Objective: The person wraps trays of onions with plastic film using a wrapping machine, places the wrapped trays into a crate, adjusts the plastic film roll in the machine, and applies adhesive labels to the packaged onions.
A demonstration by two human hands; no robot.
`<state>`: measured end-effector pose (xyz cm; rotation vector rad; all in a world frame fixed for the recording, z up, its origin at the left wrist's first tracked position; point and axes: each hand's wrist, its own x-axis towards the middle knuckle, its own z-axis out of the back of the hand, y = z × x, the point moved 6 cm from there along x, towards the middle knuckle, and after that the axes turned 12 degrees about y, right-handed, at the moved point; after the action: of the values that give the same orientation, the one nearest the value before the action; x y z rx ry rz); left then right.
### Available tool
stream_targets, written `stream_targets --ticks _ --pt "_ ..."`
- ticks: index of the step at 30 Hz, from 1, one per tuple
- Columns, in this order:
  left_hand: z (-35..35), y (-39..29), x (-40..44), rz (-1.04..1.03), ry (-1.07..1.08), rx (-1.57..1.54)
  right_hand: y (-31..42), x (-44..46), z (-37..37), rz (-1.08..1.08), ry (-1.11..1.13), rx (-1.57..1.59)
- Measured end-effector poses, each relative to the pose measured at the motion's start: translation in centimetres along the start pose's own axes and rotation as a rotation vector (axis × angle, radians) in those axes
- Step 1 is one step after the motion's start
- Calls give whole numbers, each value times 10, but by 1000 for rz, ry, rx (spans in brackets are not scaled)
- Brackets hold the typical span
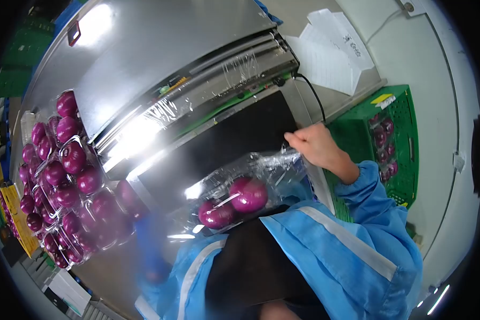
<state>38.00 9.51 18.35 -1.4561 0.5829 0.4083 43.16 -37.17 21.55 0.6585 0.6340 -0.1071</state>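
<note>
My right hand [317,146] is closed, pinching the edge of clear plastic film [274,162] near the front right of the black plate. Two purple onions [248,194] lie under the wrinkled film, close in front of my body. On the left, my blue sleeve [149,242] is smeared by motion, and my left hand cannot be made out. Beside it, a clear pack of onions [104,213] is also blurred, at the near end of the pile of packed onions [66,176].
A steel wrapping machine [165,48] with a black plate [240,128] fills the middle. White papers [330,53] lie at the back right. A green crate [405,133] on the right holds onion packs. A black cable [317,98] hangs beside the machine.
</note>
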Motion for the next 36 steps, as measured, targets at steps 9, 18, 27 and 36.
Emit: stream_targets --ticks 9,18,27,36 --pt "-111 121 46 254 167 301 -11 36 -203 330 185 535" --pt "-154 -49 3 -472 191 -222 131 -20 -97 791 469 817" --pt "-267 -123 -12 -683 1356 235 76 -29 -160 550 827 646" --pt "-339 -56 -5 344 1399 -210 79 -123 -8 699 -66 162"
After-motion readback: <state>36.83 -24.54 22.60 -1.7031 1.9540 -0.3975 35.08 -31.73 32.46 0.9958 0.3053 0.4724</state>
